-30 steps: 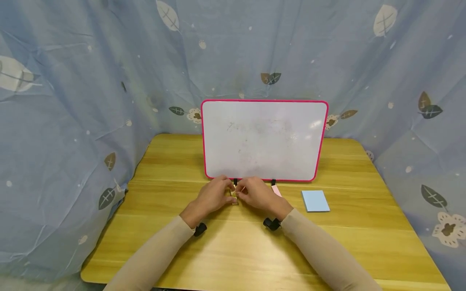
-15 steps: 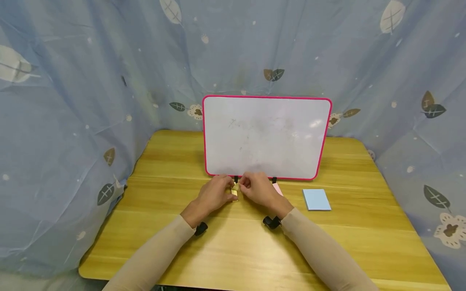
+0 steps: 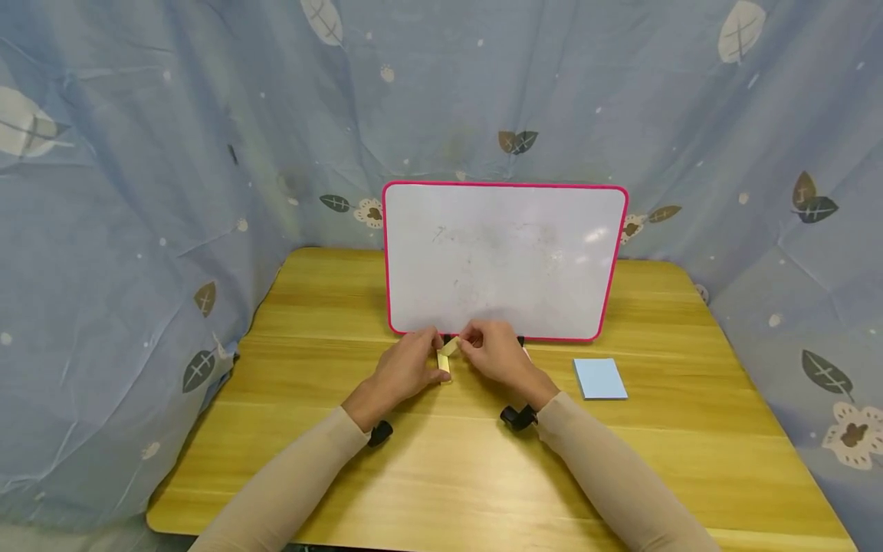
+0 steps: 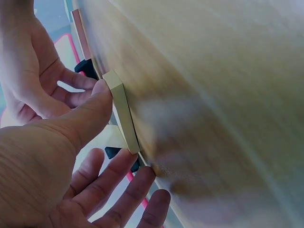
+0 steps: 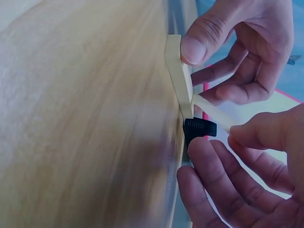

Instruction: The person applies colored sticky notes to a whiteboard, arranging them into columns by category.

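A pad of yellow sticky notes (image 3: 444, 369) lies on the table just in front of the whiteboard's foot. My left hand (image 3: 408, 362) holds it at its two ends, thumb at the near end and fingers at the far end. In the right wrist view, the pad (image 5: 178, 78) shows its thick edge, and a top sheet (image 5: 214, 115) stands away from it. My right hand (image 3: 498, 351) pinches the free end of that sheet between thumb and finger. The sheet's other end still joins the pad.
A white board with a pink frame (image 3: 503, 261) stands upright behind the hands, on black feet (image 5: 199, 127). A blue sticky note pad (image 3: 600, 379) lies to the right. A pink pad (image 4: 81, 35) is mostly hidden behind my right hand in the head view.
My right hand has moved slightly up and right, lifting the yellow sheet further off the pad. My left hand keeps its hold. The pink pad is now more covered.
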### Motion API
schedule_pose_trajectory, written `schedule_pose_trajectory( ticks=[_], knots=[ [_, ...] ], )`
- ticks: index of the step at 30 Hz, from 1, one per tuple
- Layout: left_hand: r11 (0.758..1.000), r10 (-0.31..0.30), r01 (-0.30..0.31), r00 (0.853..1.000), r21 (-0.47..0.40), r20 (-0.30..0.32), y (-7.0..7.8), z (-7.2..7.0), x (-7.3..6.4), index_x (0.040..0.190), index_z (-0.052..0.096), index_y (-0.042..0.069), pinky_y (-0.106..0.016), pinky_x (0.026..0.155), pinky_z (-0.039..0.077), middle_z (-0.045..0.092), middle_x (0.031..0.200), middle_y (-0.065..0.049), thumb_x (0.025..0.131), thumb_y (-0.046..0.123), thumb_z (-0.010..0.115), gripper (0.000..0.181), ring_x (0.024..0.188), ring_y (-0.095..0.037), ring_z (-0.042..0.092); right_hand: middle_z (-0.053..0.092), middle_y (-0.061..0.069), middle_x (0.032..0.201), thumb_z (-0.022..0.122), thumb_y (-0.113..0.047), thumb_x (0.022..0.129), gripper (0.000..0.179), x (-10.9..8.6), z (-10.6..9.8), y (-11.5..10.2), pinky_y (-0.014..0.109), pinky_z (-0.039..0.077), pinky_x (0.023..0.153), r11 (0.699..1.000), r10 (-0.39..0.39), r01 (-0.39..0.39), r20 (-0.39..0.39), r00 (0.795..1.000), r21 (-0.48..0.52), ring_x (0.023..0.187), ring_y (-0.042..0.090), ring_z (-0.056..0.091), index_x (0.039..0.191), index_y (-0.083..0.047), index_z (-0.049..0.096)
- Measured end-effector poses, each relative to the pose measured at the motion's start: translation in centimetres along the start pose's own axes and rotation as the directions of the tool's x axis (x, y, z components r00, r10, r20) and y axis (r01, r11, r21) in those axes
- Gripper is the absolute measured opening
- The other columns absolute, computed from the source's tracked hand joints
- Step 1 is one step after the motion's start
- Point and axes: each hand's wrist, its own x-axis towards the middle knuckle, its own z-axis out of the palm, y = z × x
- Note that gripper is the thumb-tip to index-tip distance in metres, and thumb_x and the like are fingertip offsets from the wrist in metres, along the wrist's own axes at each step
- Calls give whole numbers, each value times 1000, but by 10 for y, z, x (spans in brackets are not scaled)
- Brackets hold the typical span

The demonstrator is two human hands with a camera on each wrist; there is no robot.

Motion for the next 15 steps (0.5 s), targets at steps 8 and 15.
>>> schedule_pose_trajectory(
  ticks=[8, 15],
  knots=[
    [998, 58, -58, 998, 33, -7, -1, 2, -2, 123, 82, 16, -42, 81, 60, 80, 116, -6, 91, 34, 103, 41, 98, -22, 67, 86, 3, 96, 80, -14, 106, 7, 1, 2, 3, 37, 68, 83, 999, 35, -34, -70, 997, 14, 87, 15, 78, 101, -12, 85],
    [995, 71, -71, 997, 65, 8, 1, 1, -1, 112, 92, 18, -46, 86, 65, 82, 126, -8, 92, 34, 102, 27, 111, -29, 74, 86, 4, 96, 80, -13, 107, 8, 3, 0, -1, 37, 67, 82, 997, 59, -55, -92, 994, 51, 86, 17, 79, 101, -13, 86]
  ],
)
